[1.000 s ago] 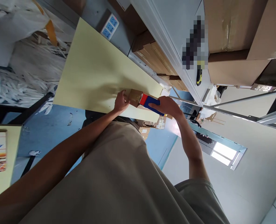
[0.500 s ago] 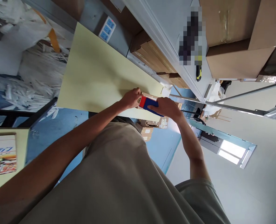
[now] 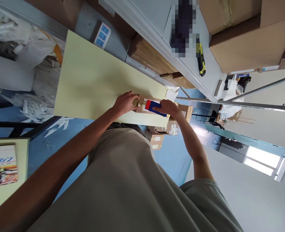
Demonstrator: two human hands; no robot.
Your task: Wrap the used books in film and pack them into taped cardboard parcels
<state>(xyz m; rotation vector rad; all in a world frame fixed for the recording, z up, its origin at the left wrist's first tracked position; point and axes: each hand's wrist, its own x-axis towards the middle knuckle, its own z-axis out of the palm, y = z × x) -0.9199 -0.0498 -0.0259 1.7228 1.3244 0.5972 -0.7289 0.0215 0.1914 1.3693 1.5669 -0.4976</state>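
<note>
A small brown cardboard box [image 3: 154, 100] lies on the pale yellow table [image 3: 89, 80] near its front edge. My right hand [image 3: 168, 107] is wrapped round a red and blue tape dispenser [image 3: 153, 106] that rests on the box. My left hand [image 3: 124, 102] is curled over the box's left end beside the dispenser's tape roll, fingers pressing down.
A white power strip [image 3: 101, 33] lies behind the table. Stacked flat cardboard [image 3: 152, 58] and large boxes [image 3: 248, 35] sit on grey shelving, with a yellow utility knife [image 3: 200, 59]. Shredded white paper [image 3: 33, 100] covers the blue floor at left. A printed carton [image 3: 1, 166] is at lower left.
The view has tilted, shifting everything slightly. My left hand moved from the box's left end onto the tape roll and has now slid back a little left; the right hand stays on the dispenser.
</note>
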